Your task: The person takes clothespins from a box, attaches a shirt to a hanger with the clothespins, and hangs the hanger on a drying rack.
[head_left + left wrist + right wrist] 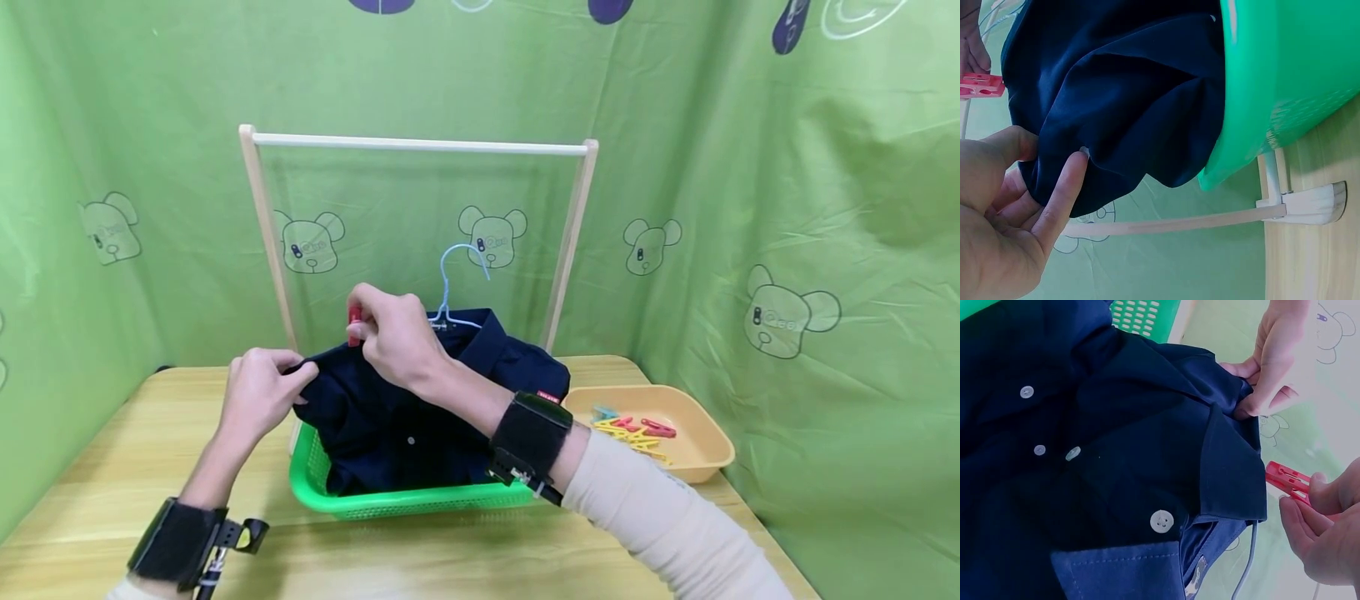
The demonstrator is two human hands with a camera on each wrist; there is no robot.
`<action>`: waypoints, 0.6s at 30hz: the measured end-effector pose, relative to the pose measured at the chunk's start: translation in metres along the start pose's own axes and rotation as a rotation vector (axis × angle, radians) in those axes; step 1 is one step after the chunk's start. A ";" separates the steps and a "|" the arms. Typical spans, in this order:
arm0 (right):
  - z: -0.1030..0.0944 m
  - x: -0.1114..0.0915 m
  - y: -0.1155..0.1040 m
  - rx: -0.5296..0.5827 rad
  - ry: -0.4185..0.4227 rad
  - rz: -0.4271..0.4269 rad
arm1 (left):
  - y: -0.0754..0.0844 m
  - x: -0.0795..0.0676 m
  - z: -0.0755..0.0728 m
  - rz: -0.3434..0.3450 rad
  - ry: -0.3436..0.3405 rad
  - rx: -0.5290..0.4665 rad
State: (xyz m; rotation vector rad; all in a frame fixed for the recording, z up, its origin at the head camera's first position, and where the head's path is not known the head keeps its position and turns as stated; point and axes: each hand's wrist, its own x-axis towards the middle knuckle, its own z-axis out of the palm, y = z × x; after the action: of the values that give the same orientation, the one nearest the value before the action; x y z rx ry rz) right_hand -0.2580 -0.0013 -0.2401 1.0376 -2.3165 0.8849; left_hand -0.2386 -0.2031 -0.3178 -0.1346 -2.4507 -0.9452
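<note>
A dark navy button-up shirt [390,417] sits in a green basket [420,503], its collar standing around a light-blue wire hanger [446,287]. My left hand [258,387] pinches the shirt's shoulder or sleeve at the left; in the left wrist view its thumb and fingers [1063,197] lie on either side of the cloth. Between the thumb and fingers of my right hand [401,337] is a red clothespin [1288,480]. In the right wrist view the clothespin's tip is at the edge of the collar; whether it bites the cloth I cannot tell.
Behind the basket stands a wooden rack with a white top bar [420,145]. At the right, an orange tray [697,433] holds several yellow, red and blue clothespins [637,435]. Green printed curtains [825,208] enclose the wooden table [97,475].
</note>
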 end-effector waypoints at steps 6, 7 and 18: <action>0.004 0.003 0.001 -0.005 0.006 0.003 | 0.000 -0.001 -0.001 -0.004 0.000 0.005; 0.004 0.004 0.001 -0.005 0.006 0.006 | 0.000 -0.001 -0.001 -0.003 0.002 0.006; 0.012 0.004 -0.001 -0.038 -0.003 0.029 | 0.001 -0.001 -0.002 0.001 0.000 0.011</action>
State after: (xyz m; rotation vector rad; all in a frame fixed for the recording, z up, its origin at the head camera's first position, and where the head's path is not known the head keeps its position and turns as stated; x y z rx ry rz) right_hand -0.2610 -0.0122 -0.2459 0.9926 -2.3472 0.8473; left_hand -0.2362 -0.2032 -0.3164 -0.1325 -2.4551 -0.9306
